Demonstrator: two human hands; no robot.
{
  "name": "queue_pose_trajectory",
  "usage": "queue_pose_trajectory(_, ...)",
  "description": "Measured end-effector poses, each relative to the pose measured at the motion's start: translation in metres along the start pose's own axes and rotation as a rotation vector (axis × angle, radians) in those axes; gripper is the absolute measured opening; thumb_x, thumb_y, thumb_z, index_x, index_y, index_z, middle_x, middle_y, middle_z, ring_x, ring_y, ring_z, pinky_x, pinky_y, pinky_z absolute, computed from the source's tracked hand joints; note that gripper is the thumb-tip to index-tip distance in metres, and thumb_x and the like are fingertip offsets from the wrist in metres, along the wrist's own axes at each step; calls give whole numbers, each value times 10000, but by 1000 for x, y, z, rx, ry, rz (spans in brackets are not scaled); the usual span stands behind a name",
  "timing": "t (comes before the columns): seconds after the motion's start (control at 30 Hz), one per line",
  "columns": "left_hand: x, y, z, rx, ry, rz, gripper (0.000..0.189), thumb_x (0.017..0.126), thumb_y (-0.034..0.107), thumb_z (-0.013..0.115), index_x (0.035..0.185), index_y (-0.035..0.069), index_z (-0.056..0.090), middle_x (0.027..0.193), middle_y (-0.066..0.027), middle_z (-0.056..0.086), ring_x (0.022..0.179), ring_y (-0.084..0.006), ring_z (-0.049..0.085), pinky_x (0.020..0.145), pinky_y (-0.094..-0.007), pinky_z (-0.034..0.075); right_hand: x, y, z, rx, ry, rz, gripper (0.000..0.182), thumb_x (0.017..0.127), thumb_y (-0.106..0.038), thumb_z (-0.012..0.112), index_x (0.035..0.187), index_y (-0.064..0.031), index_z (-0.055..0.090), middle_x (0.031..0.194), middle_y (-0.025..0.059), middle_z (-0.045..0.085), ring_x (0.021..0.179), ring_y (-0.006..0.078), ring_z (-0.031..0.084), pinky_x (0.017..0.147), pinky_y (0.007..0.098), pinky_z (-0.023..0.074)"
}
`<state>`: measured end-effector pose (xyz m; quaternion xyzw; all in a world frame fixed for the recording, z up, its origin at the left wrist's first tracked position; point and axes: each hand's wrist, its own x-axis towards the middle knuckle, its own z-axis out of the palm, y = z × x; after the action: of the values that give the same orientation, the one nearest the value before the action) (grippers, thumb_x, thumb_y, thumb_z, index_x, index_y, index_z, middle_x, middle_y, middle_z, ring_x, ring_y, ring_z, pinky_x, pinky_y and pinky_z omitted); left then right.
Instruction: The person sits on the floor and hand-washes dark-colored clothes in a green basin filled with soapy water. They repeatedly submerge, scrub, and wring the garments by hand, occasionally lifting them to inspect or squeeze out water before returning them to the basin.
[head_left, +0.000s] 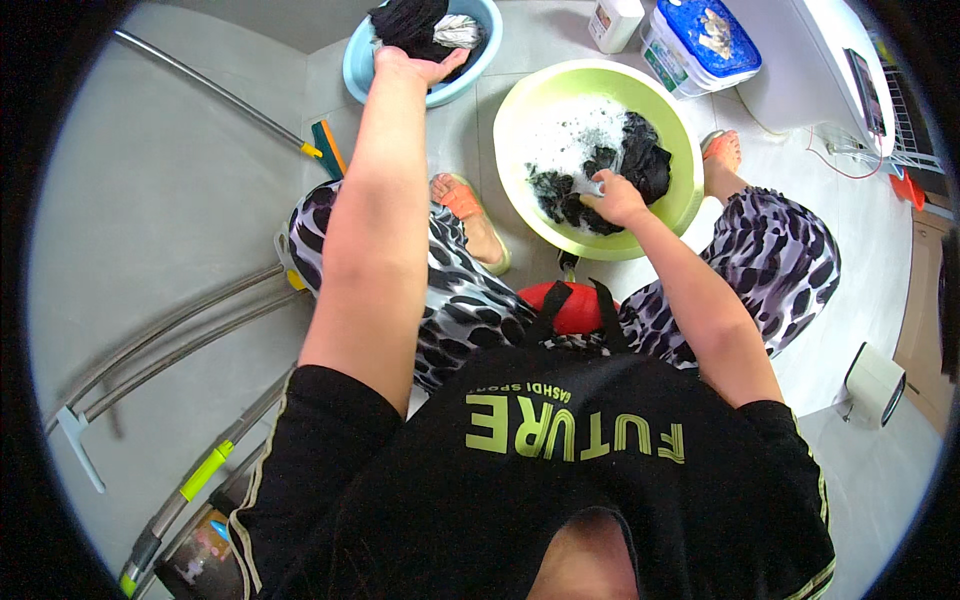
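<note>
My left hand (420, 67) reaches over the near rim of a light blue basin (360, 79), against a dark bundle of black cloth (409, 22). Its thumb sticks out to the right; the cloth hides the other fingers, so I cannot tell whether they grip it. A crumpled silvery-white item (457, 31) lies beside that bundle. In a large lime-green basin (517, 202), my right hand (621, 201) is low over wet black garments (649, 161), its thumb and fingers apart. White suds (570, 131) cover much of this basin's inside.
A white bottle (615, 26) and a blue-lidded plastic tub (667, 64) stand behind the green basin. At right are a white appliance (795, 67) and a white cylindrical object (876, 386). A squeegee (328, 150) and metal poles (187, 322) line the left wall.
</note>
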<state>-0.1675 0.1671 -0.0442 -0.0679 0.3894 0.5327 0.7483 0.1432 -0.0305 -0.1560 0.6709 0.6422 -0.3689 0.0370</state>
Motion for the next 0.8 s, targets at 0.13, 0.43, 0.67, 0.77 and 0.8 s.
queue_pose_trajectory(0.13, 2, -78, -17, 194, 277, 82, 454, 908, 314, 448, 1265, 34, 438, 1254, -258, 473, 1133, -385, 497, 940, -560, 409, -3, -21, 31, -295, -95, -101, 742, 753, -271, 691, 1355, -76, 304, 1328, 179, 409, 1215, 321, 421, 983, 390, 395)
queue_pose_trajectory(0.43, -1, -214, -96, 1150, 138, -144, 445, 814, 252, 603, 1165, -6, 512, 1094, -158, 578, 994, -279, 573, 837, -413, 476, 27, 5, -9, -325, -339, -165, 557, 620, -275, 628, 1157, -126, 599, 1077, 154, 634, 1013, 304, 603, 889, 390, 468)
queue_pose_trajectory(0.67, 18, -260, -114, 2217, 169, -195, 861, 641, 400, 739, 1300, -46, 410, 1285, -217, 428, 1196, -371, 399, 909, -454, 417, 28, -2, -97, 765, -25, 122, 340, 644, -134, 604, 958, -5, 618, 737, 50, 591, 683, 137, 549, 640, 262, 444)
queue_pose_trajectory(0.77, 21, -269, -115, 2739, -120, -224, 652, 747, 327, 682, 1252, -33, 480, 1246, -178, 458, 1183, -348, 426, 898, -462, 435, 14, 0, -129, 1071, 123, 56, 281, 659, -14, 531, 932, 0, 596, 752, 26, 572, 653, 118, 526, 621, 235, 440)
queue_pose_trajectory(0.8, 26, -265, -120, 2575, -28, -266, 651, 738, 351, 691, 1235, -21, 496, 1294, -185, 442, 1142, -337, 481, 888, -427, 453, 4, -12, -142, 1034, 169, -1, 267, 658, -12, 528, 919, -1, 584, 743, 23, 561, 644, 120, 522, 616, 236, 441)
